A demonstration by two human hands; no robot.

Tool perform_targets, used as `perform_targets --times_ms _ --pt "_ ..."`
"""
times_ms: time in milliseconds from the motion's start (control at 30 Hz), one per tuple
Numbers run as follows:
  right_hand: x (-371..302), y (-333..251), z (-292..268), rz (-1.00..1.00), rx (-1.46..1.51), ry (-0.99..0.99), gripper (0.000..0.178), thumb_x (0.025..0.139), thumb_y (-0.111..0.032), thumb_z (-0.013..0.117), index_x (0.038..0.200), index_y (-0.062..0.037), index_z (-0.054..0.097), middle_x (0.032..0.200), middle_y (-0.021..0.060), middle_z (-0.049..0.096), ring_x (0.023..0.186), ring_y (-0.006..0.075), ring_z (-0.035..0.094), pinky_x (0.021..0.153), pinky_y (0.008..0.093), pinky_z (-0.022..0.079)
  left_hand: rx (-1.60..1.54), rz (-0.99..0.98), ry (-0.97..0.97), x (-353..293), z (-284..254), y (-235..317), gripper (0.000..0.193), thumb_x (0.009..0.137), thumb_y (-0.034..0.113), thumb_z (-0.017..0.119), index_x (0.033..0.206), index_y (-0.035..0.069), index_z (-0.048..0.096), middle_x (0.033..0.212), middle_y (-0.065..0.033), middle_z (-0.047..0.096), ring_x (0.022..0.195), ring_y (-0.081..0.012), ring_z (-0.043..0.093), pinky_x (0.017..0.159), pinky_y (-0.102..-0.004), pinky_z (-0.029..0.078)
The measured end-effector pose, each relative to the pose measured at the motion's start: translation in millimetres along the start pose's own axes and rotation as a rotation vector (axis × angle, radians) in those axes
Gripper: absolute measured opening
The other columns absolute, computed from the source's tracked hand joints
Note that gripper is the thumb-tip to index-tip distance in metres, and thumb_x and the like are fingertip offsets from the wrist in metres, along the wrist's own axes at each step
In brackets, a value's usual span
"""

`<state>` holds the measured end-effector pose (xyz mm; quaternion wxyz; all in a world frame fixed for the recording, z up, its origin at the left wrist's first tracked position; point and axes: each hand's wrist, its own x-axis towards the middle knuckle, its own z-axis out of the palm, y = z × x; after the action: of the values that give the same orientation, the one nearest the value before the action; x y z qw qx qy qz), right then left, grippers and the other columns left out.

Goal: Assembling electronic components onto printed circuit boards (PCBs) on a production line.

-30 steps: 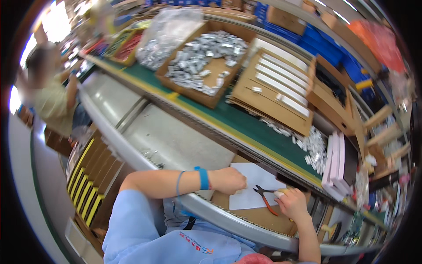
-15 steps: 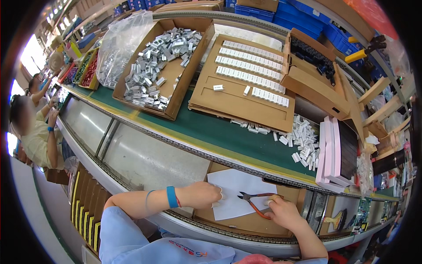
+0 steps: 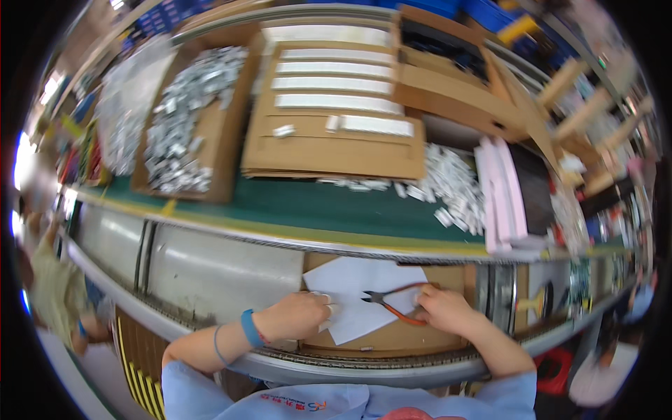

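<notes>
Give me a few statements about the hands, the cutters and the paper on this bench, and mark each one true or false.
1. The right hand holds orange-handled cutters. True.
2. The left hand rests on a white paper sheet. True.
3. The left wrist carries a red band. False: the wristband is blue.
4. The cutters lie in the cardboard box of small metal parts. False: they are over the white sheet, near the person.
5. The belt behind the sheet is green. True.
</notes>
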<state>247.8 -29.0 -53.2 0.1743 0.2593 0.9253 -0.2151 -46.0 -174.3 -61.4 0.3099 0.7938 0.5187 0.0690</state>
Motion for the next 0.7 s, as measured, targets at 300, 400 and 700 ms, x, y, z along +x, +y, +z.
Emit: perform_targets --times_ms 300,400,700 --pt "0 9 4 -0.084 0.040 0.048 0.022 0.070 -0.017 0.072 0.082 -0.0017 0.060 0.089 0.0159 0.060 0.083 0.0333 0.063 0.068 0.0426 0.053 0.103 -0.041 -0.117 6 -9 3 0.040 0.081 0.020 0.064 0.120 0.013 0.059 0.081 -0.0114 0.059 0.080 -0.0311 0.060 0.072 -0.0393 0.050" --pt "-1 5 -2 -0.052 0.025 -0.036 0.025 0.075 -0.021 0.070 0.087 -0.0021 0.059 0.095 0.0150 0.059 0.086 0.0326 0.063 0.072 0.0417 0.052 0.100 -0.033 -0.101 6 -13 10 0.040 0.079 0.017 0.065 0.117 0.010 0.058 0.085 -0.0099 0.058 0.079 -0.0293 0.061 0.071 -0.0382 0.051" --pt "-3 1 -2 -0.071 0.017 -0.042 0.024 0.076 -0.022 0.070 0.088 -0.0026 0.060 0.093 0.0132 0.059 0.087 0.0312 0.063 0.072 0.0413 0.052 0.085 -0.078 -0.155 6 -14 7 0.044 0.077 0.014 0.066 0.121 0.012 0.058 0.099 -0.0117 0.062 0.088 -0.0305 0.061 0.077 -0.0380 0.050"
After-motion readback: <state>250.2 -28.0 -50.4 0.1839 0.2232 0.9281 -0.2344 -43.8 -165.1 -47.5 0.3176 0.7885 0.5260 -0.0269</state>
